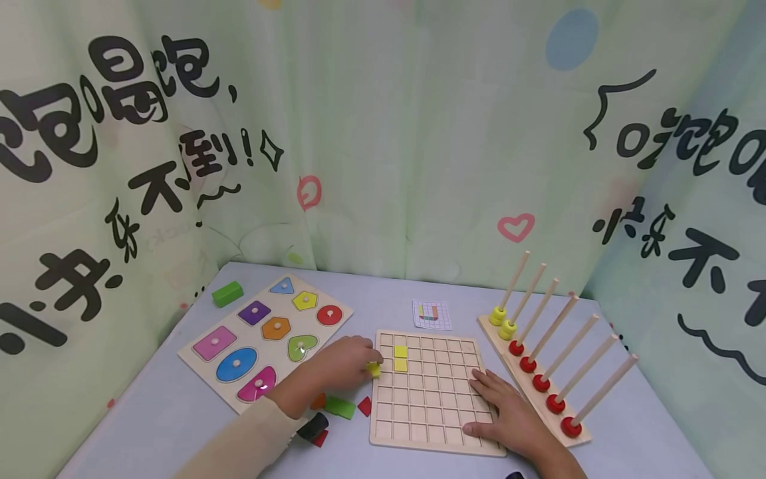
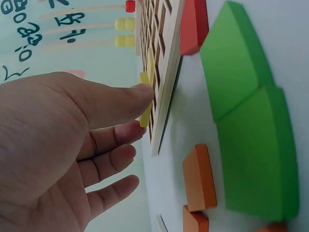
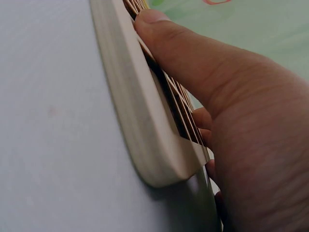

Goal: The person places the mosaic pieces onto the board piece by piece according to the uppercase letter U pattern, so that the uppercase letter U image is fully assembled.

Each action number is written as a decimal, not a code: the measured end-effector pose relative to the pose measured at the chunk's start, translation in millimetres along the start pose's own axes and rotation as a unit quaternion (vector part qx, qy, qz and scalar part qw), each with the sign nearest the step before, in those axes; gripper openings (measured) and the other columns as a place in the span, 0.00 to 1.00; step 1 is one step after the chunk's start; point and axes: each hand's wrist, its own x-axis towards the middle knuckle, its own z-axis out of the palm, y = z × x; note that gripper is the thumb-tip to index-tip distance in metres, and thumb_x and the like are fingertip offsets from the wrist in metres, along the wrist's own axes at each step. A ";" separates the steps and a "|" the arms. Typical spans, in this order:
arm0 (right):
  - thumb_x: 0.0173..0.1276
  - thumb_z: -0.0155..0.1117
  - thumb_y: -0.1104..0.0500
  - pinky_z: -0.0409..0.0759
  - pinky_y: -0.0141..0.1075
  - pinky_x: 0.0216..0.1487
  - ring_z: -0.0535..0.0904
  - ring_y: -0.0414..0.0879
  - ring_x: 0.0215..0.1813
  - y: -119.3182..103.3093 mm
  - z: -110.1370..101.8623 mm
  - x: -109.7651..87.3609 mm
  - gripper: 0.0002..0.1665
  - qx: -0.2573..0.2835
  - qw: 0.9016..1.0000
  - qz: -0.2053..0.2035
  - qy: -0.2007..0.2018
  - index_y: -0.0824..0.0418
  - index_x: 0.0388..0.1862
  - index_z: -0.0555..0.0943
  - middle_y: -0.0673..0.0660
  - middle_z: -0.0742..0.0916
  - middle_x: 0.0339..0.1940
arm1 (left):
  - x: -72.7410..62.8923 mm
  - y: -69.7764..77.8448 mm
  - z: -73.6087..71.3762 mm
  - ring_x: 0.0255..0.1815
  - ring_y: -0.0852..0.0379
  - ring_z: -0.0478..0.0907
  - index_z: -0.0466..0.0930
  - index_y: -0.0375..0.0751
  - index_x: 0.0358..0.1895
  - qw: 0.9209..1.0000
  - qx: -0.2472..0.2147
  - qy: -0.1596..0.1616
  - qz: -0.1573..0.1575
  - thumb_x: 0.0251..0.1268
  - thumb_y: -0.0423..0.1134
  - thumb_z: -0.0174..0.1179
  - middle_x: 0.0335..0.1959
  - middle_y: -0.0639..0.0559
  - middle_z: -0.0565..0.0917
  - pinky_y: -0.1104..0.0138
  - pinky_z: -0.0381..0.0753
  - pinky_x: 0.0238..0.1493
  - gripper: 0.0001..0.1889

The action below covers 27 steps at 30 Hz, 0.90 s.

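My left hand (image 1: pixel 342 364) pinches a small yellow block (image 1: pixel 374 370) between thumb and fingers, at the left edge of a wooden grid board (image 1: pixel 439 426). The left wrist view shows the same block upright at the thumb tip, with the other fingers loosely spread below. Two yellow square pieces (image 1: pixel 400 352) sit in cells near the board's upper left. On the board's right side rests my right hand (image 1: pixel 509 412), fingers extended and thumb on the grid. The right wrist view has the thumb lying over the board's corner and hides most fingertips.
Loose green (image 1: pixel 340 407), red (image 1: pixel 364 406) and orange (image 2: pixel 199 176) blocks lie left of the board. A shape puzzle (image 1: pixel 287 306) stands further left, near a green block (image 1: pixel 227 294). Behind the board is a pattern card (image 1: pixel 431 314); a peg rack (image 1: pixel 503 359) is at right.
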 end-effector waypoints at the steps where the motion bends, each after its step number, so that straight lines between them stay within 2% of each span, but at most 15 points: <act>1: 0.45 0.67 0.23 0.55 0.64 0.66 0.54 0.60 0.75 0.3 0.4 -0.2 0.60 0.000 1.000 0.000 -0.001 0.60 0.69 0.72 0.54 0.68 0.74 | 0.7 1.4 0.3 0.39 0.62 0.72 0.85 0.55 0.52 1.000 0.001 -0.001 0.006 0.58 0.46 0.70 0.40 0.60 0.79 0.69 0.77 0.42 0.17; 6: 0.45 0.66 0.22 0.55 0.64 0.66 0.53 0.59 0.75 0.6 1.1 0.3 0.60 -0.001 1.000 0.004 -0.008 0.59 0.69 0.72 0.53 0.67 0.74 | 4.3 5.8 2.2 0.39 0.63 0.71 0.85 0.55 0.52 0.999 0.007 -0.008 0.032 0.60 0.45 0.69 0.41 0.61 0.79 0.68 0.75 0.45 0.16; 16: 0.45 0.67 0.23 0.56 0.64 0.65 0.53 0.60 0.75 -0.7 -1.6 0.3 0.60 0.000 1.000 0.003 -0.007 0.59 0.69 0.72 0.54 0.68 0.74 | 12.7 15.8 6.3 0.45 0.62 0.72 0.83 0.58 0.55 0.999 0.019 -0.017 0.043 0.59 0.47 0.70 0.45 0.61 0.79 0.65 0.74 0.51 0.19; 27: 0.45 0.67 0.23 0.56 0.64 0.66 0.54 0.60 0.75 0.6 0.3 -0.4 0.60 0.004 1.000 -0.004 0.001 0.60 0.69 0.72 0.54 0.68 0.74 | 18.7 27.2 4.3 0.42 0.62 0.71 0.84 0.57 0.54 0.998 0.026 -0.015 0.060 0.60 0.45 0.68 0.44 0.61 0.79 0.65 0.73 0.52 0.17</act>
